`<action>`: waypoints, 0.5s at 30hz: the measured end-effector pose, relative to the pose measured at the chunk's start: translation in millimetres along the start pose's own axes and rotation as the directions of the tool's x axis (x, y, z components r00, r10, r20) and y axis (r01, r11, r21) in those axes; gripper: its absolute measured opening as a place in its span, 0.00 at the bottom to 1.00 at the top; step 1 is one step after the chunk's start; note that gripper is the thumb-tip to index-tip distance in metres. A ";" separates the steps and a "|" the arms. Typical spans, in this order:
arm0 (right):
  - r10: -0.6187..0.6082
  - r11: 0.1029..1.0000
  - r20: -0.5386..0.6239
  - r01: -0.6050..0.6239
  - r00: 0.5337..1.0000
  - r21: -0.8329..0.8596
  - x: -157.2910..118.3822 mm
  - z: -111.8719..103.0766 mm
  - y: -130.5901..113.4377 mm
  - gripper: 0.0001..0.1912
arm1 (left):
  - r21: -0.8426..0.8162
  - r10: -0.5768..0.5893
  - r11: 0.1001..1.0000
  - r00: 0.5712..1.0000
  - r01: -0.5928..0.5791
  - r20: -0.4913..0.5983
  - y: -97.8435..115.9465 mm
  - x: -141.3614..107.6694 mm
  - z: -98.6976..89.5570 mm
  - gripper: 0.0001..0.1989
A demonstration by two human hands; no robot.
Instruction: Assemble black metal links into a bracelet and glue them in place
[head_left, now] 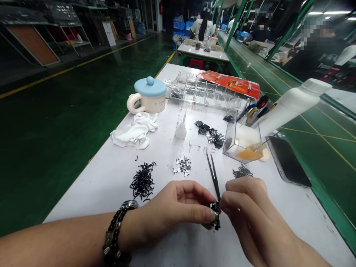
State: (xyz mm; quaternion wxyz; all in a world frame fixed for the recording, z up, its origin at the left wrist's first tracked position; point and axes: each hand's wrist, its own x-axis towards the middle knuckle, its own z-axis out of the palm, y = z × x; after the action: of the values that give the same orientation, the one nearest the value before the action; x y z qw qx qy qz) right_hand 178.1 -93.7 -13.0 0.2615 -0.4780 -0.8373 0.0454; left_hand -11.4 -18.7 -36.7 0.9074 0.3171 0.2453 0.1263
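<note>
My left hand [183,207] pinches a small black-and-silver part [215,216] between thumb and fingertips. Close against its right side is my right hand [250,211], fingers curled in a pinch; whatever they hold is hidden. Black tweezers [213,174] lie just beyond the hands, tips pointing away, their rear end close to my right fingertips. Left of my left hand is a heap of small black bent pieces [143,181]. Little silver metal pieces [183,166] are scattered ahead, and thin dark pieces [242,171] lie beyond my right hand.
A small dropper bottle [181,130], black parts [210,134], white gloves [135,131] and a lidded mug [150,97] stand or lie farther back. Clear compartment trays [205,91] cross the far end. On the right are a tool box [241,150], white bottle [294,105] and phone [290,159].
</note>
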 end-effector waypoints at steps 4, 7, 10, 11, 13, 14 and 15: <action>-0.109 0.986 -0.063 0.100 0.992 -0.130 0.3 1.3 0.4 0.09 | -0.018 -0.018 1.000 1.000 0.019 0.015 0.8 0.9 1.0 0.11; -0.179 0.964 -0.091 0.156 0.980 -0.217 -0.9 0.7 -1.8 0.12 | -0.041 -0.025 0.999 0.999 0.026 0.024 2.1 1.4 1.8 0.11; -0.209 0.953 -0.104 0.178 0.972 -0.246 -2.0 0.2 -2.4 0.12 | -0.055 -0.035 0.998 0.999 0.036 0.026 2.8 1.5 2.4 0.10; -0.209 0.954 -0.112 0.177 0.971 -0.242 -2.0 0.3 -2.3 0.12 | -0.057 -0.036 0.998 0.999 0.038 0.028 2.9 1.4 2.5 0.10; -0.179 0.964 -0.127 0.148 0.976 -0.223 -1.9 0.8 -1.9 0.11 | -0.057 -0.033 0.998 0.999 0.034 0.024 2.8 1.0 2.5 0.10; -0.175 0.966 -0.137 0.143 0.975 -0.215 -1.9 1.2 -1.8 0.11 | -0.055 -0.032 0.998 0.999 0.033 0.023 2.7 0.7 2.5 0.10; -0.180 0.966 -0.142 0.148 0.973 -0.213 -2.1 1.8 -1.7 0.11 | -0.054 -0.032 0.998 0.999 0.034 0.024 2.6 0.5 2.5 0.10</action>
State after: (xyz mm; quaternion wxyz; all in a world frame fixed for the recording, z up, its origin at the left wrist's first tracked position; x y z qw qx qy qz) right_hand 176.8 -96.1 -14.8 0.2811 -0.4329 -0.8507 -0.0999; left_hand -9.9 -17.8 -33.5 0.9204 0.2895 0.2367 0.1144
